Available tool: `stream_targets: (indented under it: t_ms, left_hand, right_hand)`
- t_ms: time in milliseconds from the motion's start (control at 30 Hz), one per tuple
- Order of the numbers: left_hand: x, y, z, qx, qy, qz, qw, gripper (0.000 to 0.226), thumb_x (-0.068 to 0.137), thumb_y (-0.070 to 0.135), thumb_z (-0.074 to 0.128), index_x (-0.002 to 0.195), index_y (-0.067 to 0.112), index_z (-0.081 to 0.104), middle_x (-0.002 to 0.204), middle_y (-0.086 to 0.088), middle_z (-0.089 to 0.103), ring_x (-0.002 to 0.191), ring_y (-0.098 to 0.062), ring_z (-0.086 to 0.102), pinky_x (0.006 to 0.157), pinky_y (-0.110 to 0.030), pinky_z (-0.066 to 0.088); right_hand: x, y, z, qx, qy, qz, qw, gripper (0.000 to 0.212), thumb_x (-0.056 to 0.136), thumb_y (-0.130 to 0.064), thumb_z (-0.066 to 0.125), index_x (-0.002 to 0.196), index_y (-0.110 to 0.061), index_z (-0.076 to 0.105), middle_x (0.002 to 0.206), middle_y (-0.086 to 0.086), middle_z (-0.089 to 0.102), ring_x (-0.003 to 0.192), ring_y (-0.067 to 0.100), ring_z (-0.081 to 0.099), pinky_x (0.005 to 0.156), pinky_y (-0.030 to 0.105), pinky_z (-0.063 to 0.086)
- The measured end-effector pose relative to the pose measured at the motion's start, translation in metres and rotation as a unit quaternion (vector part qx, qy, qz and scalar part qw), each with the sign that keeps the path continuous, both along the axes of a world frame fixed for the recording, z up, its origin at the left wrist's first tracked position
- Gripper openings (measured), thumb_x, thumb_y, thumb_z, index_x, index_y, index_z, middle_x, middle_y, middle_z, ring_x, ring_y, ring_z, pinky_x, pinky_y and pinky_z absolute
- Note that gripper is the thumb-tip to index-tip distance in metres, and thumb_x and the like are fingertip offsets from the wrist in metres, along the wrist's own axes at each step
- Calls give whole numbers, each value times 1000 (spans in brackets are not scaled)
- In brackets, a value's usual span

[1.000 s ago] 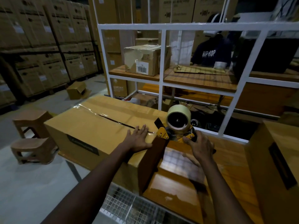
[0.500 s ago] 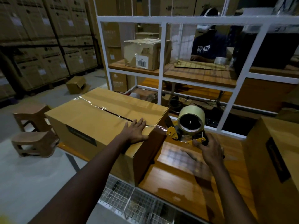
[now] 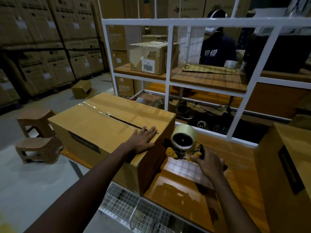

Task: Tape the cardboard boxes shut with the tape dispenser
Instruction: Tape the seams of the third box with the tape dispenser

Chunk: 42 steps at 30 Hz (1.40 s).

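Observation:
A large cardboard box (image 3: 94, 130) lies on the wooden table (image 3: 185, 187), clear tape running along its top seam. My left hand (image 3: 143, 139) rests flat, fingers straight, on the box's near right top corner over the seam's end. My right hand (image 3: 209, 163) grips the handle of the yellow tape dispenser (image 3: 182, 145), which carries a pale tape roll and sits just off the box's right end face, below its top edge. A second cardboard box (image 3: 284, 169) stands at the right edge of the table.
A white metal frame (image 3: 168, 64) with wooden shelves rises behind the table; a labelled box (image 3: 151, 58) sits on one shelf. A person in a dark sweatshirt (image 3: 218, 49) stands beyond it. Two brown stools (image 3: 36, 133) are on the floor left. Stacked cartons (image 3: 42, 47) line the wall.
My right hand has drawn the dispenser off the box's top, over its right end and downward. My left hand stayed pressed on the box's corner.

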<state>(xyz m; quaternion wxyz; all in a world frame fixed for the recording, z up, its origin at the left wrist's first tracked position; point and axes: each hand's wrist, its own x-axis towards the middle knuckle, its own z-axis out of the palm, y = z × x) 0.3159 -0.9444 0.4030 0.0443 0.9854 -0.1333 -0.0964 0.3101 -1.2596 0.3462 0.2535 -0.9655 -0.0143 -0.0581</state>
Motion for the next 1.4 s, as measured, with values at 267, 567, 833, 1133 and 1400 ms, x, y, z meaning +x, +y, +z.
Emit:
stream_targets:
  t_ms: [267,567,833,1133,1400]
  left_hand:
    - [0,-1,-3,18,-4,-12,1000,74,101,46,34,157,24,-9,164,3,-13,150,-32,-11,120,-56,2]
    - [2,-1,-5,18,0,-33,999,98,76,68,16,157,19,-8,164,1,-13,151,-29,-10,119,-53,3]
    - [0,-3,-5,15,2,-11,1000,107,69,74,8,157,15,-7,164,-3,-13,151,-32,-8,120,-55,3]
    - [0,-1,-4,9,2,-4,1000,93,83,65,21,157,15,-6,165,-2,-12,151,-30,-7,120,-56,1]
    - [-2,-5,-7,21,-9,15,1000,78,101,51,35,157,19,-8,164,0,-14,151,-30,-9,119,-58,-1]
  right_hand:
    - [12,23,-4,-28,26,21,999,69,81,-68,56,137,-29,43,139,0,53,128,32,42,101,48,27]
    - [15,44,-1,-48,34,28,998,71,85,-64,56,140,-23,35,146,4,43,133,30,34,102,45,24]
    - [18,59,-8,-22,96,29,995,61,88,-66,47,129,-21,43,143,7,46,135,37,36,106,55,24]
    - [15,53,-25,-42,131,61,989,62,85,-72,47,124,-23,43,132,4,54,122,34,49,100,55,32]
    - [-4,33,-22,34,109,10,993,56,87,-66,52,129,-28,50,125,-2,63,119,31,54,101,50,27]
